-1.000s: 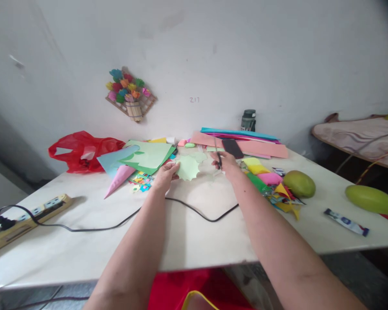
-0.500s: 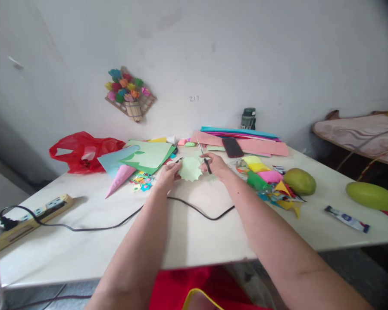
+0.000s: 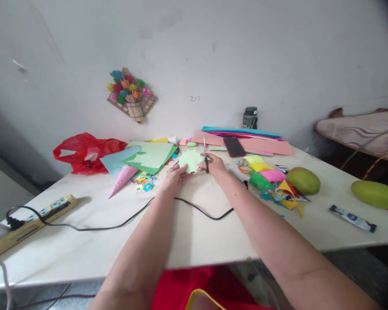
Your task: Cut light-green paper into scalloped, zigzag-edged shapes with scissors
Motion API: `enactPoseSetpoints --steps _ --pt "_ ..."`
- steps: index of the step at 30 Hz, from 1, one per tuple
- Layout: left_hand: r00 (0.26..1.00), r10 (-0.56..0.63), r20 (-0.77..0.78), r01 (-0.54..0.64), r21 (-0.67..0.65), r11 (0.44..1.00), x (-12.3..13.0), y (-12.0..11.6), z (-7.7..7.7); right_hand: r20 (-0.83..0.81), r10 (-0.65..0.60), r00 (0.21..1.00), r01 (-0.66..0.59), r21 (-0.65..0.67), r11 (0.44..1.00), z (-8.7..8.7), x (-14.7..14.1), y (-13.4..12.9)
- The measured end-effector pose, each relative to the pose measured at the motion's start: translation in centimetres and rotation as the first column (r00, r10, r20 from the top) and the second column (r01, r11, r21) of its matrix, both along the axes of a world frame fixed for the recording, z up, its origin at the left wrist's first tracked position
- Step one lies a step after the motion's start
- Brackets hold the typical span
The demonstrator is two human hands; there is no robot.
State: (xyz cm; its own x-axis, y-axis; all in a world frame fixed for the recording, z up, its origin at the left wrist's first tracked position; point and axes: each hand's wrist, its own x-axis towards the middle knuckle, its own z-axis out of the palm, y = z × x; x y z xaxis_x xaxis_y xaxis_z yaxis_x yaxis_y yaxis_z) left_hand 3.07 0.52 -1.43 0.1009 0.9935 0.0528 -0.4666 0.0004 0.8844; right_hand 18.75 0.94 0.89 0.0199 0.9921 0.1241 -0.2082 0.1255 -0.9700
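Observation:
A pale green paper cutout (image 3: 189,160) with a jagged, scalloped edge is held up over the middle of the table. My left hand (image 3: 177,175) pinches its lower left side, thumb on top; a thin dark stick-like thing shows by the fingers. In my right hand (image 3: 214,165) are scissors (image 3: 206,165) with dark handles, their blades pointing up and away along the cutout's right side. The right fingers also come up against the paper's edge; whether they grip it I cannot tell.
Green paper sheets (image 3: 151,155), a pink paper cone (image 3: 123,180) and a red plastic bag (image 3: 87,150) lie left. A black cord (image 3: 116,226) crosses the table from a power strip (image 3: 48,213). Right are a phone (image 3: 234,147), colourful clay packs (image 3: 273,175) and a mango (image 3: 303,181).
The cutout has turned and risen slightly in my hands. My left thumb now lies over its lower part, and the scissors stand more upright. The whole view has shifted slightly.

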Motion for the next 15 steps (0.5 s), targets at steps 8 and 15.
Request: enactPoseSetpoints --steps 8,15 --pt "0.999 0.039 -0.005 -0.038 0.124 0.992 1.1 -0.2 -0.3 0.066 0.030 0.997 -0.031 0.018 0.999 -0.3 -0.6 -0.1" --pt "0.991 0.122 0.058 -0.126 0.075 0.989 0.1 0.5 -0.3 0.256 0.049 0.966 -0.022 -0.107 0.994 -0.6 -0.2 0.0"
